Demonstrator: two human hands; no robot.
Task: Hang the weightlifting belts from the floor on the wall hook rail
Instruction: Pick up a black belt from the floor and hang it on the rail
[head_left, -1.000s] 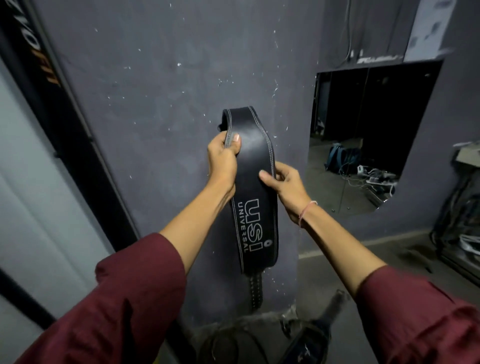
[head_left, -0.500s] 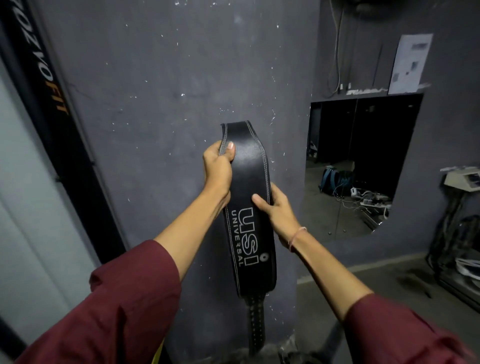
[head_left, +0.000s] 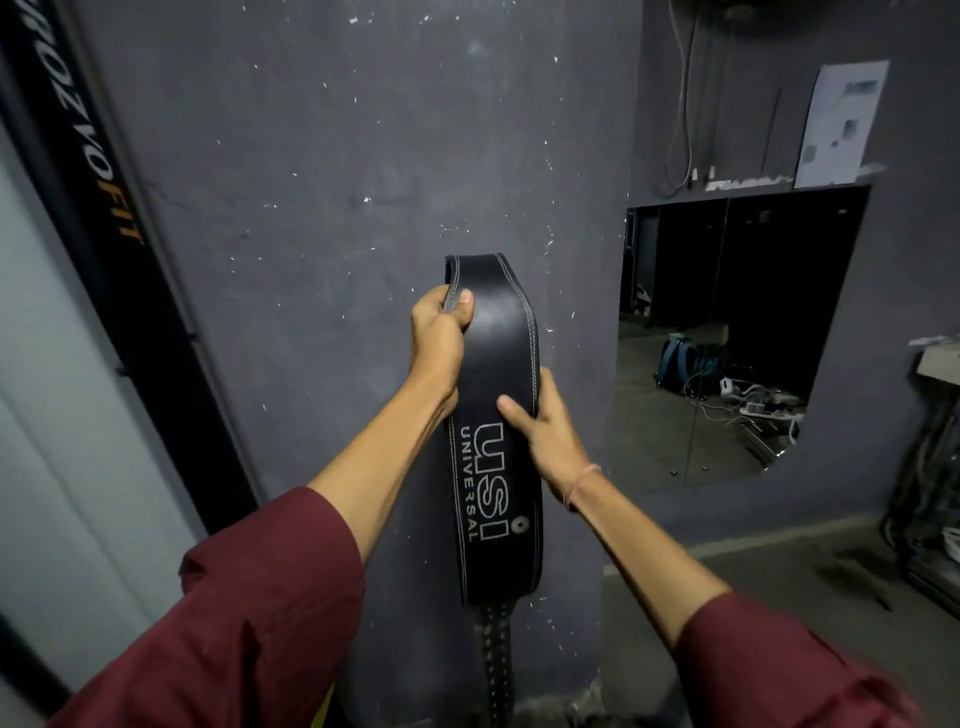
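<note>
A black leather weightlifting belt (head_left: 498, 358) with white stitching and the print "USI UNIVERSAL" hangs folded over against the dark grey wall (head_left: 322, 208). My left hand (head_left: 436, 338) grips its upper left edge, thumb on the front. My right hand (head_left: 540, 431) holds the belt's right edge lower down, thumb across the face. The narrow perforated strap end (head_left: 496, 660) dangles below. No hook rail shows; whatever is behind the fold at the top is hidden.
A black banner strip (head_left: 104, 218) with orange lettering runs down the left, beside a pale panel. To the right a wall mirror (head_left: 727, 332) reflects a blue bag and cables. A paper sheet (head_left: 839, 124) hangs above it. Equipment stands at the far right edge (head_left: 935, 467).
The view has tilted up, so the belt and both hands sit lower in frame. My right hand has slid slightly down the belt's right edge. Both grips hold.
</note>
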